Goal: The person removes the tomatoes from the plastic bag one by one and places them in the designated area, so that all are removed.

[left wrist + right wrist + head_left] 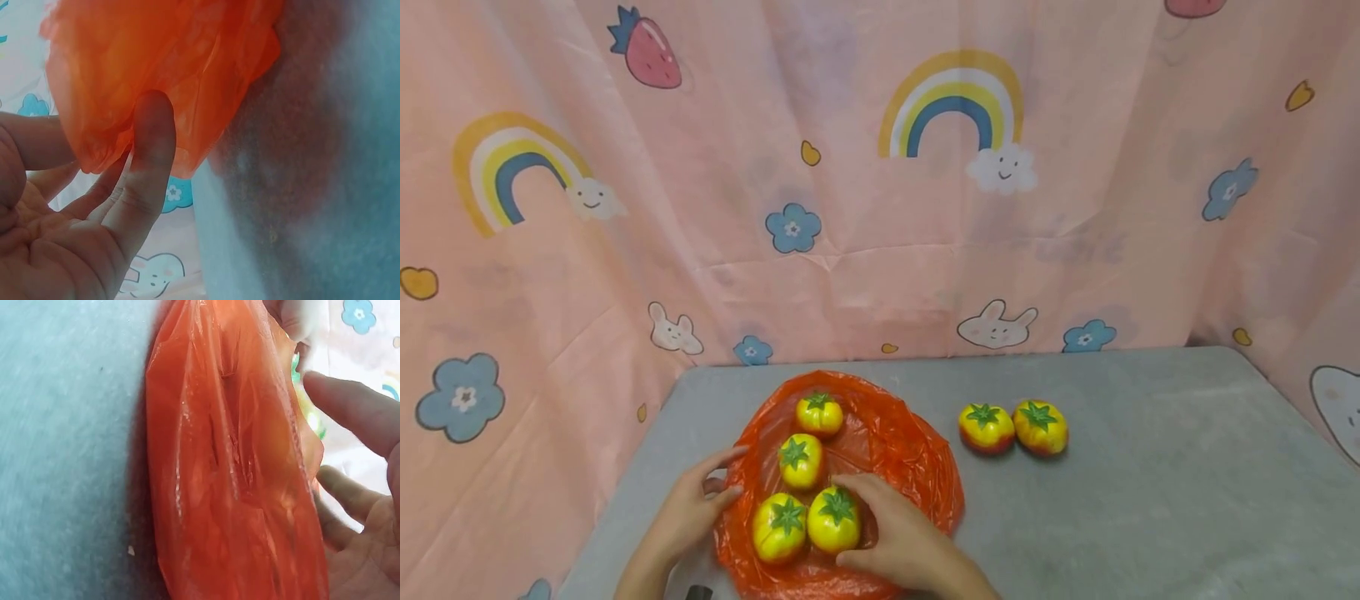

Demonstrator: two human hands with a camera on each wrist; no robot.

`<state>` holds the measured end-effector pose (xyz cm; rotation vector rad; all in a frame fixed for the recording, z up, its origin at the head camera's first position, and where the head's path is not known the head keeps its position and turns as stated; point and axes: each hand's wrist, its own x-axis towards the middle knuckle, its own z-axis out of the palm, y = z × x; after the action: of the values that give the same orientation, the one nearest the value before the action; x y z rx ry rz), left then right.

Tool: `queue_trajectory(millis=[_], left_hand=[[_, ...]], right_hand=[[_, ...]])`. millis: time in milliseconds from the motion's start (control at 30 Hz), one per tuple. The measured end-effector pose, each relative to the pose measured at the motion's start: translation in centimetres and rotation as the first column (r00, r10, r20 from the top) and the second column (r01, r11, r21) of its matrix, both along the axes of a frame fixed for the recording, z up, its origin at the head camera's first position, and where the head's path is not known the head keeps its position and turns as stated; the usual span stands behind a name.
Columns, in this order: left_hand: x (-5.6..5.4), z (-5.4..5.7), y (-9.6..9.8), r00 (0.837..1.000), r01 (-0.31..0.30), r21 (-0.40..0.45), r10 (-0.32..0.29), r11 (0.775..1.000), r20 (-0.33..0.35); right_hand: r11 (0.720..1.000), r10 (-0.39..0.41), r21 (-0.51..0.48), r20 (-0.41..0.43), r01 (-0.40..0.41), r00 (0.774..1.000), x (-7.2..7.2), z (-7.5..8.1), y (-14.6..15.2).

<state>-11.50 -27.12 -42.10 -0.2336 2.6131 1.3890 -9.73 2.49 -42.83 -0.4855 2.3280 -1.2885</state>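
Note:
A red-orange plastic bag (917, 467) lies spread on the table with several yellow-and-red tomatoes with green leafy tops on it. My right hand (898, 529) curls thumb and index finger round the lower-right tomato (835, 521), which sits against another tomato (778, 529). Farther up the bag are a middle tomato (801, 462) and a top tomato (820, 417). At the bag's left rim, my left hand (688, 504) holds the thin plastic between thumb and fingers, as the left wrist view shows. The bag wall (219, 456) hides most of the right hand's tomato in the right wrist view.
Two more tomatoes, one on the left (987, 429) and one on the right (1040, 427), stand side by side on the grey table (1150, 500). A pink printed curtain (865, 208) hangs behind and at both sides. A small dark object (698, 592) shows at the bottom edge.

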Motion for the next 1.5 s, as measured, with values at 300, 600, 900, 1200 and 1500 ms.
queue_trajectory(millis=[300, 600, 900, 1200, 1500], left_hand=[[-0.2, 0.0, 0.0, 1.000, -0.003, -0.049, 0.004, 0.999, 0.008], [-0.2, -0.1, -0.2, 1.000, -0.002, -0.051, 0.003, 0.999, 0.005], [-0.1, 0.1, -0.2, 1.000, -0.001, -0.029, 0.001, 1.000, -0.007], [0.1, -0.2, -0.1, 1.000, -0.013, -0.022, 0.013, 1.000, -0.005], [-0.1, -0.2, -0.1, 1.000, -0.018, -0.032, 0.018, 0.999, 0.002]], right_hand=[[0.999, -0.028, 0.028, 0.056, 0.026, 0.998, -0.2, 0.0, -0.1], [0.999, -0.034, 0.028, 0.057, 0.032, 0.998, -0.1, -0.1, -0.3], [0.993, -0.117, 0.026, -0.014, 0.117, 0.993, -0.6, -0.5, 0.4], [0.996, -0.057, 0.059, -0.045, 0.060, 0.997, -1.1, -0.3, 2.4], [0.996, -0.028, 0.087, -0.084, 0.035, 0.996, -1.6, 0.7, 4.0]])
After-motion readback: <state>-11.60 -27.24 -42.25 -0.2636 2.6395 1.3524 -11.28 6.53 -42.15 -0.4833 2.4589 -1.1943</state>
